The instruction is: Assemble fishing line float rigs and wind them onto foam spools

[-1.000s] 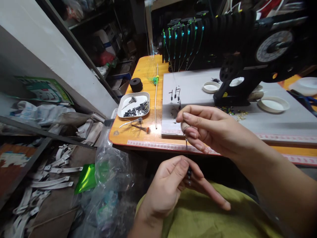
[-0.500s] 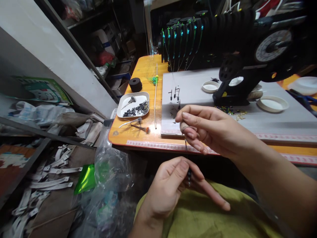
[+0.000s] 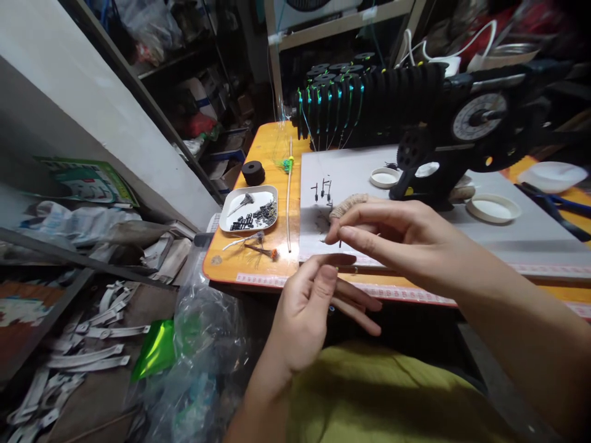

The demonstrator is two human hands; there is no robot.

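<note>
My right hand (image 3: pixel 369 227) is over the front edge of the grey board (image 3: pixel 378 161), its thumb and index finger pinched on something too small to make out. One of its fingers has a beige wrapping (image 3: pixel 349 204). Below and to the left is my left hand (image 3: pixel 318 301), fingers spread, with a small dark bit near the fingers. Several small black pieces on thin lines (image 3: pixel 323 189) are just beyond my right hand. Blue and green threads run over the black spools (image 3: pixel 327 111) of a machine behind.
On the orange table (image 3: pixel 268 138) are a white tray (image 3: pixel 226 224) of small black parts, a black roll (image 3: pixel 253 173), a thin stick (image 3: pixel 290 209) and bristly bundles (image 3: pixel 261 251). White dishes (image 3: pixel 493 208) and blue-handled pliers (image 3: pixel 572 206) lie at right.
My left hand has risen towards the table edge and its fingers have spread. My right hand stays pinched, its wrapped finger now raised behind. The view has tilted up.
</note>
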